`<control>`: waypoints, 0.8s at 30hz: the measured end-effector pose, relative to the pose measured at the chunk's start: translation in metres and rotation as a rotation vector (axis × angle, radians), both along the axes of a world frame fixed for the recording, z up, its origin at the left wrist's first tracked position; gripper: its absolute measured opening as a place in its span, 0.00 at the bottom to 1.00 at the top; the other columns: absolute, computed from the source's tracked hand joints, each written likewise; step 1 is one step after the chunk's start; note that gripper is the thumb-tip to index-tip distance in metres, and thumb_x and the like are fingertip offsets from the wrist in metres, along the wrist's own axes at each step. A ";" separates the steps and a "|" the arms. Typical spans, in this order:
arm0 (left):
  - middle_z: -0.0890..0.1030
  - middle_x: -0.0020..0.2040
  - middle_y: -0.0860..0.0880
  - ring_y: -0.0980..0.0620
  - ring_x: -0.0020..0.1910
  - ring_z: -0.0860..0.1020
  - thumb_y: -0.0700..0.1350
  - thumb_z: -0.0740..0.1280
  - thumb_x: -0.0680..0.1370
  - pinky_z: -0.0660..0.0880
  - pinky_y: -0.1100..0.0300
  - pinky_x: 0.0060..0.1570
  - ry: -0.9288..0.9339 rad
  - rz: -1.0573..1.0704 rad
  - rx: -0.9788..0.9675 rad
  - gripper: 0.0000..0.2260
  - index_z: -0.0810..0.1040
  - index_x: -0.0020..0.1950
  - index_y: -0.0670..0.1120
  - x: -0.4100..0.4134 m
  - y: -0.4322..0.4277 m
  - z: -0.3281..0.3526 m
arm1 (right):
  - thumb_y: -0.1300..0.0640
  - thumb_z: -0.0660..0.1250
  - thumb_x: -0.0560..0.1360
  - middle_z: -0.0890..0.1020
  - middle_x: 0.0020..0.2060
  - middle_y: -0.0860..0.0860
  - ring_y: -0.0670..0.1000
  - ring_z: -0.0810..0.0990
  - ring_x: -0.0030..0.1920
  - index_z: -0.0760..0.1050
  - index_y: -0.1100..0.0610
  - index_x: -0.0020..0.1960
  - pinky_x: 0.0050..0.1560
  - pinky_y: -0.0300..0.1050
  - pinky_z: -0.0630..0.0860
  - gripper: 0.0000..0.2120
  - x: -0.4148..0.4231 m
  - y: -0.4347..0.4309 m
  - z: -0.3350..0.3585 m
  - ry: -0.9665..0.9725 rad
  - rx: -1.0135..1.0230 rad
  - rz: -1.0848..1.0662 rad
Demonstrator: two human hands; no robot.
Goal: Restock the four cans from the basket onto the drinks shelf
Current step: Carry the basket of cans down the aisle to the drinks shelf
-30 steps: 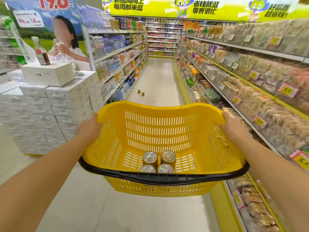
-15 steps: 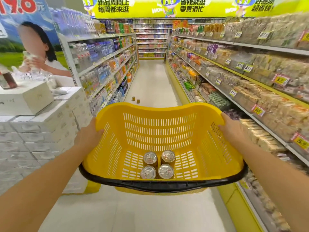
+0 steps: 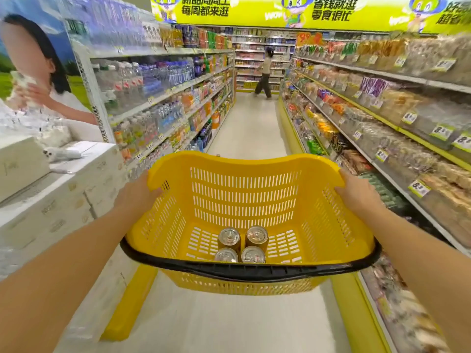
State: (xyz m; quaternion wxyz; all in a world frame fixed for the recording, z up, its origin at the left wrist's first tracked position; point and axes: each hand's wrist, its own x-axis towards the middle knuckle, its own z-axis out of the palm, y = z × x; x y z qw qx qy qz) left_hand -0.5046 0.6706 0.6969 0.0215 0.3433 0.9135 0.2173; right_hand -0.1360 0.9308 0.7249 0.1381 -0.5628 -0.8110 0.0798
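I hold a yellow plastic basket [image 3: 244, 189] with a black handle out in front of me at waist height. My left hand [image 3: 139, 193] grips its left rim and my right hand [image 3: 355, 192] grips its right rim. Several brown cans [image 3: 242, 244] with silver tops stand upright together on the basket floor, near its front edge. The drinks shelf [image 3: 163, 98] runs along the left side of the aisle, filled with water bottles and coloured drinks.
Stacked white cartons [image 3: 63, 189] stand close on my left. Snack shelves [image 3: 382, 118] with yellow price tags line the right side. The pale aisle floor [image 3: 252, 128] stretches ahead. A person [image 3: 265, 72] walks at the far end.
I have moved forward into the aisle with the basket; the white cartons have slid left and the drinks shelf is nearer. A person has appeared at the far end. My grip is unchanged.
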 end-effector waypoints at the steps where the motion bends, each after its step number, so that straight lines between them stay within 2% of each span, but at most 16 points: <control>1: 0.79 0.52 0.36 0.40 0.42 0.77 0.53 0.60 0.79 0.75 0.49 0.44 -0.008 0.002 0.015 0.31 0.52 0.77 0.46 -0.012 0.018 0.001 | 0.54 0.61 0.79 0.77 0.59 0.65 0.65 0.76 0.59 0.59 0.54 0.74 0.51 0.55 0.73 0.25 -0.012 0.022 0.003 -0.003 0.010 0.009; 2: 0.79 0.53 0.37 0.39 0.46 0.78 0.53 0.60 0.79 0.76 0.48 0.45 -0.011 0.004 0.030 0.31 0.52 0.77 0.46 -0.024 0.036 0.001 | 0.54 0.61 0.79 0.77 0.58 0.66 0.65 0.76 0.58 0.60 0.55 0.74 0.51 0.55 0.73 0.25 -0.024 0.041 0.006 -0.005 0.024 0.015; 4: 0.73 0.66 0.36 0.34 0.62 0.73 0.53 0.61 0.79 0.73 0.41 0.58 0.002 0.021 0.039 0.31 0.52 0.77 0.47 -0.046 0.073 0.003 | 0.54 0.61 0.79 0.78 0.57 0.67 0.66 0.76 0.58 0.61 0.55 0.73 0.51 0.55 0.73 0.24 -0.047 0.080 0.009 -0.002 0.055 0.023; 5: 0.72 0.68 0.36 0.33 0.65 0.72 0.53 0.61 0.79 0.71 0.40 0.61 0.012 0.024 0.042 0.30 0.53 0.77 0.46 -0.057 0.092 0.003 | 0.54 0.61 0.79 0.77 0.57 0.67 0.66 0.75 0.58 0.60 0.55 0.73 0.50 0.55 0.72 0.24 -0.060 0.099 0.010 -0.006 0.065 0.025; 6: 0.73 0.66 0.36 0.34 0.62 0.74 0.52 0.61 0.79 0.71 0.41 0.60 0.023 0.020 0.049 0.30 0.54 0.77 0.45 -0.067 0.109 0.002 | 0.54 0.60 0.79 0.77 0.57 0.66 0.66 0.75 0.58 0.60 0.55 0.73 0.48 0.55 0.72 0.24 -0.072 0.117 0.009 -0.013 0.068 0.026; 9: 0.80 0.52 0.37 0.39 0.43 0.79 0.51 0.62 0.79 0.73 0.51 0.39 0.062 -0.001 0.058 0.29 0.56 0.76 0.43 -0.103 0.161 -0.006 | 0.54 0.60 0.79 0.79 0.54 0.65 0.64 0.77 0.54 0.59 0.56 0.74 0.40 0.50 0.68 0.24 -0.112 0.175 0.001 -0.030 0.074 0.051; 11: 0.77 0.36 0.45 0.47 0.31 0.75 0.51 0.61 0.79 0.68 0.57 0.29 0.050 0.002 0.052 0.29 0.55 0.76 0.44 -0.134 0.198 -0.016 | 0.53 0.61 0.79 0.80 0.54 0.64 0.63 0.78 0.54 0.59 0.55 0.73 0.40 0.50 0.69 0.25 -0.142 0.214 -0.008 -0.042 0.070 0.033; 12: 0.72 0.32 0.49 0.50 0.29 0.72 0.51 0.61 0.79 0.66 0.57 0.26 0.041 0.005 0.048 0.29 0.54 0.76 0.44 -0.152 0.217 -0.021 | 0.53 0.61 0.79 0.79 0.55 0.64 0.63 0.77 0.55 0.60 0.55 0.73 0.42 0.51 0.71 0.25 -0.157 0.232 -0.013 -0.048 0.068 0.023; 14: 0.72 0.33 0.49 0.51 0.28 0.71 0.51 0.60 0.79 0.66 0.57 0.26 0.025 -0.008 0.032 0.30 0.53 0.77 0.44 -0.187 0.258 -0.028 | 0.54 0.62 0.78 0.78 0.57 0.64 0.64 0.76 0.58 0.61 0.55 0.72 0.48 0.54 0.73 0.23 -0.189 0.270 -0.022 -0.035 0.053 0.011; 16: 0.78 0.40 0.42 0.50 0.28 0.72 0.51 0.60 0.80 0.68 0.56 0.27 0.009 -0.024 0.019 0.30 0.52 0.77 0.44 -0.220 0.300 -0.028 | 0.55 0.62 0.78 0.78 0.58 0.64 0.65 0.77 0.57 0.63 0.56 0.70 0.48 0.54 0.73 0.22 -0.222 0.307 -0.028 -0.015 0.022 0.000; 17: 0.79 0.40 0.41 0.50 0.28 0.72 0.51 0.60 0.80 0.68 0.57 0.26 -0.001 -0.025 0.016 0.30 0.52 0.77 0.45 -0.236 0.321 -0.026 | 0.55 0.62 0.78 0.78 0.58 0.64 0.65 0.77 0.56 0.63 0.56 0.69 0.47 0.54 0.73 0.21 -0.238 0.325 -0.028 -0.011 0.008 -0.004; 20: 0.73 0.31 0.45 0.50 0.27 0.71 0.51 0.60 0.79 0.66 0.58 0.25 0.009 -0.046 0.030 0.30 0.52 0.77 0.44 -0.286 0.382 -0.016 | 0.55 0.61 0.79 0.76 0.59 0.65 0.65 0.77 0.57 0.62 0.56 0.71 0.50 0.56 0.74 0.22 -0.286 0.377 -0.023 0.008 -0.010 -0.023; 22: 0.76 0.35 0.42 0.47 0.28 0.71 0.50 0.62 0.79 0.68 0.55 0.28 0.036 -0.057 0.035 0.31 0.52 0.77 0.43 -0.319 0.422 -0.009 | 0.54 0.60 0.79 0.77 0.58 0.65 0.64 0.77 0.55 0.59 0.54 0.74 0.46 0.54 0.74 0.24 -0.315 0.415 -0.019 0.010 -0.019 -0.026; 24: 0.77 0.36 0.41 0.47 0.28 0.71 0.50 0.61 0.79 0.67 0.55 0.27 0.060 -0.058 0.014 0.31 0.51 0.77 0.44 -0.353 0.462 -0.006 | 0.54 0.59 0.80 0.79 0.52 0.64 0.62 0.79 0.47 0.57 0.53 0.75 0.38 0.51 0.72 0.25 -0.344 0.455 -0.016 0.007 -0.006 -0.023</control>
